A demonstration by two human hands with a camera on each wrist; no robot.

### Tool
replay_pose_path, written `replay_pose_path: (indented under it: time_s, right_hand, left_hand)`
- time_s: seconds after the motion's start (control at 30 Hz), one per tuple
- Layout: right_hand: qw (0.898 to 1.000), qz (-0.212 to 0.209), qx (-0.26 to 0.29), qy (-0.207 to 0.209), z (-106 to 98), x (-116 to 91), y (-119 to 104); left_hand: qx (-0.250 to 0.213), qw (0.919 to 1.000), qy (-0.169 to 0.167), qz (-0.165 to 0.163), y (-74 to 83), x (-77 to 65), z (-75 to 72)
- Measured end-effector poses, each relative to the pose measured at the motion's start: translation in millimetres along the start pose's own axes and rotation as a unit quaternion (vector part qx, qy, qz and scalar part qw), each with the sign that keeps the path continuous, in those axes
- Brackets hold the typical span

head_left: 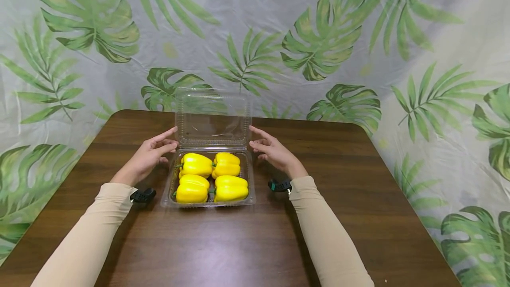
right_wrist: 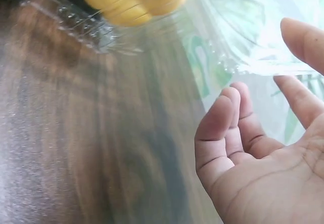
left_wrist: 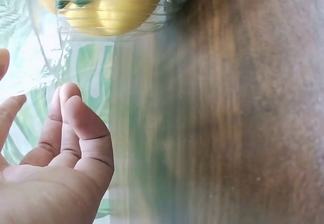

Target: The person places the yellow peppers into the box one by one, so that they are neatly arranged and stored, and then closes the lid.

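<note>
Several yellow bell peppers (head_left: 231, 188) lie in the base of a clear plastic clamshell box (head_left: 207, 204). Its hinged lid (head_left: 213, 116) stands raised at the back. At the lid's left edge, my left hand (head_left: 148, 156) has its index finger extended and its thumb below, both at the plastic. My right hand (head_left: 276, 154) mirrors this at the right edge. In the left wrist view, the other fingers (left_wrist: 93, 148) bend loosely with nothing in them. The right wrist view shows the same of the right hand's fingers (right_wrist: 215, 148). Exact fingertip contact is hard to tell.
The box stands on a dark brown wooden table (head_left: 223, 242), toward its back edge. Behind and beside the table hangs a pale cloth (head_left: 255, 21) printed with green leaves. Each wrist carries a black strapped device (head_left: 143, 195).
</note>
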State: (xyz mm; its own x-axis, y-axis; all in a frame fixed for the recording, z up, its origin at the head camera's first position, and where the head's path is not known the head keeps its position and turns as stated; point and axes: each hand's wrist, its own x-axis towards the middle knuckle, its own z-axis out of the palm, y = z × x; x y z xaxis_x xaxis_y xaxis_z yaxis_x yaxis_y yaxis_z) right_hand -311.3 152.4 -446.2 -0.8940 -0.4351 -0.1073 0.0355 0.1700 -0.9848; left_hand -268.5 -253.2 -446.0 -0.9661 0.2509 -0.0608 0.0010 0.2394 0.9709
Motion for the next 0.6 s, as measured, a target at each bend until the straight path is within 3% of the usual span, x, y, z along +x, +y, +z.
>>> replay_pose_path:
  time_s: [0.6]
  right_hand:
    - [0.998,-0.057,-0.023,0.006,-5.1,-7.5,-30.4]
  left_hand:
    - [0.018,0.998,0.019,0.058,23.6,-5.6,-8.1]
